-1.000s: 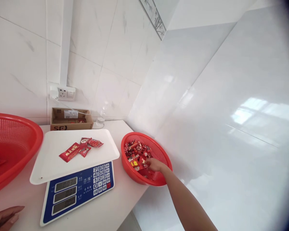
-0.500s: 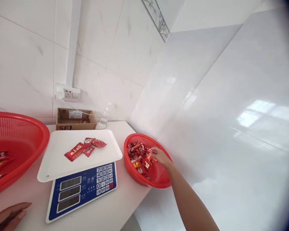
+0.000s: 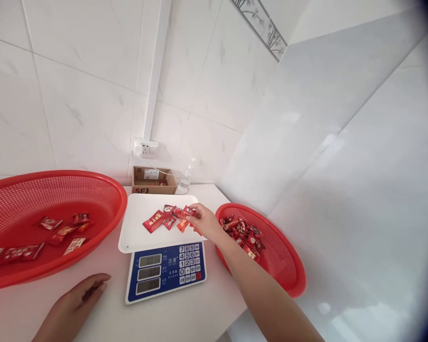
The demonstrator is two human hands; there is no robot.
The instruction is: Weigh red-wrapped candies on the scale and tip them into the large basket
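My right hand (image 3: 204, 222) pinches a few small red and orange candy packets (image 3: 186, 219) over the white pan (image 3: 135, 237) of a digital scale. Beneath and beside it on the pan lie several red wrapped pieces, among them a larger flat red packet (image 3: 153, 221). The blue panel (image 3: 167, 270) of the scale has a keypad and three displays; the top one seems to read 0.036. On the table left of the panel rests my left hand (image 3: 80, 297), holding nothing, its fingers loosely stretched and the thumb a little apart.
A large red basket (image 3: 107, 179) at left holds several red packets. At right, a smaller red basket (image 3: 288, 266) contains a heap of red wrapped candies. Behind the scale stand an open cardboard box (image 3: 155, 189) and a clear plastic bottle (image 3: 185, 179), near a wall socket (image 3: 148, 148).
My right hand has moved left from the right basket to above the scale pan, carrying candy packets. The view has turned left, showing more of the large basket and my left hand.
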